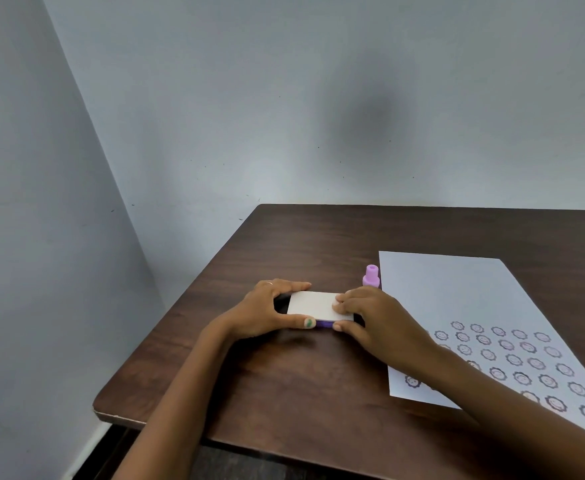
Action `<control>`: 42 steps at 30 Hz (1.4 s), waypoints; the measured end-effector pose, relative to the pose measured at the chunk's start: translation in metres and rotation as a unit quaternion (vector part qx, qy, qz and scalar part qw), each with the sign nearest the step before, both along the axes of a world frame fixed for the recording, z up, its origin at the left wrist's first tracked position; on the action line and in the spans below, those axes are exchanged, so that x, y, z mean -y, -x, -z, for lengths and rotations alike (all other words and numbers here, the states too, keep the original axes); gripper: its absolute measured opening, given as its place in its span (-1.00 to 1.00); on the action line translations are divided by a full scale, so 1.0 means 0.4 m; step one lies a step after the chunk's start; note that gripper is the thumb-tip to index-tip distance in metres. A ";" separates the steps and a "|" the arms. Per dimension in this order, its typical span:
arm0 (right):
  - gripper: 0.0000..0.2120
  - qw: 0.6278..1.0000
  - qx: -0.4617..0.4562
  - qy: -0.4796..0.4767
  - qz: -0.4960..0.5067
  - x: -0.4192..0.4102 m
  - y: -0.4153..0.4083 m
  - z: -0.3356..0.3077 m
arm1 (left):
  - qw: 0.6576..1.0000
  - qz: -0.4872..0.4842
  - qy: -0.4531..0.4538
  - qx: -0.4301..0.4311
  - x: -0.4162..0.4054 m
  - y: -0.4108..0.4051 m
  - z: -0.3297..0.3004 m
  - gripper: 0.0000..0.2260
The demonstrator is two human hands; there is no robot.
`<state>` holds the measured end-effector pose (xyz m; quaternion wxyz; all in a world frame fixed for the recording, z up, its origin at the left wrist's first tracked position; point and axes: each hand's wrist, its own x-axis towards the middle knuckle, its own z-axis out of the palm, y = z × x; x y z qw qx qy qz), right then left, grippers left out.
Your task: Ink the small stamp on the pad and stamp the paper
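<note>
The ink pad (313,305) lies flat on the brown table, a small case with a white lid and a purple-and-black base. My left hand (267,311) grips its left end, thumb on the near edge and fingers on the far edge. My right hand (370,315) holds its right end, fingertips pressing on the lid and thumb at the near edge. A small purple stamp (371,275) stands upright just behind my right hand, touched by neither hand. The white paper (457,299) lies to the right, its near half covered with several rows of round smiley prints.
The wooden table (284,382) stands in a corner, with grey walls (180,116) behind and to the left. Its left edge and near-left corner (98,407) drop to a dark floor. My right forearm crosses the paper's near-left part.
</note>
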<state>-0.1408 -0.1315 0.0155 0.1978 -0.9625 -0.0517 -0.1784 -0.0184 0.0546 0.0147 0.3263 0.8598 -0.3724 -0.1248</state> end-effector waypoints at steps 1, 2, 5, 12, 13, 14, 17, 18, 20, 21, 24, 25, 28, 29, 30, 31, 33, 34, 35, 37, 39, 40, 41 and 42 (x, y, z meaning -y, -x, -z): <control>-0.65 1.000 -0.001 -0.010 0.003 0.001 0.001 -0.001 | 1.000 0.006 0.003 -0.026 -0.007 -0.002 -0.004 -0.34; -0.64 1.000 -0.005 -0.019 0.005 0.004 0.002 -0.003 | 0.999 0.012 0.006 -0.049 -0.014 -0.003 -0.008 -0.32; -0.60 0.998 -0.031 -0.043 0.012 0.013 0.003 -0.015 | 0.996 0.014 0.011 -0.086 -0.029 -0.009 -0.017 -0.31; -0.52 0.992 -0.085 -0.093 -0.007 0.026 -0.008 -0.036 | 0.996 -0.007 0.040 -0.085 -0.030 -0.010 -0.008 -0.41; -0.51 0.991 -0.090 -0.098 -0.005 0.027 -0.009 -0.039 | 0.996 -0.010 0.043 -0.082 -0.030 -0.010 -0.007 -0.42; -0.51 0.990 -0.094 -0.100 -0.003 0.029 -0.010 -0.041 | 0.996 -0.011 0.045 -0.079 -0.028 -0.009 -0.006 -0.42; -0.53 0.992 -0.095 -0.088 0.001 0.033 -0.012 -0.035 | 0.996 -0.015 0.046 -0.068 -0.022 -0.006 -0.004 -0.43; -0.56 0.993 -0.090 -0.080 0.003 0.032 -0.012 -0.030 | 0.997 -0.015 0.044 -0.065 -0.021 -0.005 -0.003 -0.43; -0.58 0.995 -0.073 -0.060 0.008 0.026 -0.009 -0.020 | 0.998 -0.013 0.035 -0.060 -0.020 -0.001 -0.006 -0.42; -0.59 0.997 -0.063 -0.045 0.012 0.022 -0.006 -0.015 | 0.998 -0.012 0.032 -0.057 -0.019 0.004 -0.009 -0.41; -0.61 0.999 -0.024 0.022 0.011 0.009 0.004 -0.002 | 0.999 -0.025 0.018 0.008 -0.009 0.036 -0.011 -0.37; -0.63 0.999 -0.013 0.045 0.008 0.004 0.007 0.001 | 0.998 -0.031 0.004 0.058 -0.005 0.052 -0.007 -0.38; -0.76 0.997 0.012 0.081 0.001 -0.007 0.017 0.004 | 0.986 -0.018 -0.011 0.166 0.014 0.102 0.018 -0.48; -0.80 0.996 0.017 0.090 0.003 -0.012 0.020 0.004 | 0.984 -0.009 -0.013 0.180 0.020 0.117 0.028 -0.51; -0.82 0.995 0.020 0.097 0.006 -0.016 0.022 0.003 | 0.982 -0.004 -0.016 0.186 0.026 0.128 0.036 -0.53; -0.83 0.994 0.024 0.102 0.009 -0.019 0.022 0.002 | 0.982 -0.003 -0.020 0.188 0.032 0.135 0.041 -0.54; -0.83 0.994 0.028 0.104 0.014 -0.025 0.023 0.005 | 0.983 -0.004 -0.025 0.180 0.041 0.141 0.042 -0.55; -0.83 0.994 0.028 0.105 0.016 -0.027 0.022 0.007 | 0.985 -0.006 -0.022 0.172 0.045 0.140 0.041 -0.56; -0.84 0.993 0.025 0.110 0.019 -0.028 0.021 0.008 | 0.986 -0.009 -0.017 0.165 0.048 0.138 0.039 -0.56; -0.84 0.991 0.017 0.129 0.020 -0.028 0.015 0.010 | 0.987 -0.015 -0.010 0.161 0.055 0.134 0.038 -0.56; -0.80 0.990 0.005 0.142 0.008 -0.024 0.004 0.010 | 0.986 -0.023 -0.012 0.166 0.061 0.126 0.039 -0.56; -0.79 0.989 0.000 0.147 -0.003 -0.022 -0.003 0.010 | 0.985 -0.026 -0.015 0.169 0.064 0.121 0.040 -0.56; -0.78 0.988 -0.003 0.153 -0.014 -0.020 -0.010 0.009 | 0.985 -0.027 -0.018 0.172 0.065 0.114 0.040 -0.56; -0.79 0.987 -0.006 0.159 -0.022 -0.015 -0.020 0.010 | 0.984 -0.027 -0.023 0.174 0.069 0.101 0.040 -0.56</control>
